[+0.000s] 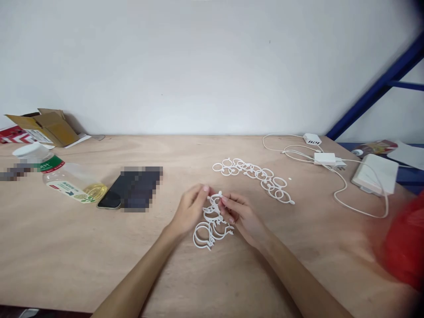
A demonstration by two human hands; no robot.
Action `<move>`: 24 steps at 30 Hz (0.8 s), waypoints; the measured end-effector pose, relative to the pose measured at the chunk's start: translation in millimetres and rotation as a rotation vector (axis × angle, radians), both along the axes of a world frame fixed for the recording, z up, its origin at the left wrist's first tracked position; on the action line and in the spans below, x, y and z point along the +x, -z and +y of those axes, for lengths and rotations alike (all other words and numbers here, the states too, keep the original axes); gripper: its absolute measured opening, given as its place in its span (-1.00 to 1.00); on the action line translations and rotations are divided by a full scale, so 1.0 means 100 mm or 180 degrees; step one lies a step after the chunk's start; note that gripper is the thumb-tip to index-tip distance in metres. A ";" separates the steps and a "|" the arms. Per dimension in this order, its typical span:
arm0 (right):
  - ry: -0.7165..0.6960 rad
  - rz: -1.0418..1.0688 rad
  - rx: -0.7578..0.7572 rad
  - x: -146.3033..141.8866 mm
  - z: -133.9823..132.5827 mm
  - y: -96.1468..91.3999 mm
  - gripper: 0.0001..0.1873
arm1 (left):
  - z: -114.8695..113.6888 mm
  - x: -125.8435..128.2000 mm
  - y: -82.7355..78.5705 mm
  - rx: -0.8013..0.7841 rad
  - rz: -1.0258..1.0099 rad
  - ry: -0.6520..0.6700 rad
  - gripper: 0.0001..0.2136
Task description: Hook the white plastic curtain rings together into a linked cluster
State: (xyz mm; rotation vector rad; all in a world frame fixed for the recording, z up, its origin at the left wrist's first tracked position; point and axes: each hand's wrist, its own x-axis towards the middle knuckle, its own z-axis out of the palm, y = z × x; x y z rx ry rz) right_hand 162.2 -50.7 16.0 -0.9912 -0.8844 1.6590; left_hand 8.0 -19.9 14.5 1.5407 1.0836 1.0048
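Over the middle of a plywood table, both my hands pinch the top of a bunch of white plastic rings. My left hand grips it from the left with thumb and fingers closed. My right hand holds it from the right, fingers curled on the rings. The lower rings of the bunch rest on the table between my wrists. A loose row of several more white rings lies flat on the table just beyond my right hand.
A plastic bottle lies on its side at the left beside a dark phone. A cardboard box stands at the far left. White chargers and cables and a white box sit at the right, near something red.
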 end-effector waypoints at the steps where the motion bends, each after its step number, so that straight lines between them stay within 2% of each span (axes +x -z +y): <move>1: -0.0001 0.0023 -0.0047 0.00 0.00 0.01 -0.71 | -0.04 0.05 0.00 -0.0205 -0.0192 0.0259 -0.62; 4: -0.0037 0.0167 -0.0141 -0.01 0.00 0.03 -0.67 | -0.12 0.12 0.01 -0.0738 -0.0784 0.0707 -0.65; 9: -0.0071 0.0689 -0.0082 -0.05 -0.02 0.01 -0.66 | -0.16 0.13 -0.03 -0.1502 -0.1984 0.0827 -0.68; 12: 0.0098 0.1133 -0.0127 -0.07 -0.04 0.00 -0.68 | -0.17 0.14 -0.07 -0.1683 -0.2686 0.0868 -0.69; 14: 0.0112 0.1211 -0.0137 -0.07 -0.05 -0.01 -0.67 | -0.17 0.12 -0.09 -0.1627 -0.2819 0.0931 -0.69; 16: 0.0006 0.0941 -0.0051 -0.05 -0.06 -0.02 -0.67 | -0.16 0.09 -0.08 -0.1466 -0.2543 0.0986 -0.69; 18: 0.0047 0.0362 0.0108 -0.02 -0.05 -0.03 -0.68 | -0.13 0.04 -0.04 -0.1123 -0.1971 0.0939 -0.71; 24: 0.1347 -0.1932 0.0858 0.20 0.16 0.05 -0.69 | -0.08 -0.06 0.05 0.0660 0.0464 0.0647 -0.79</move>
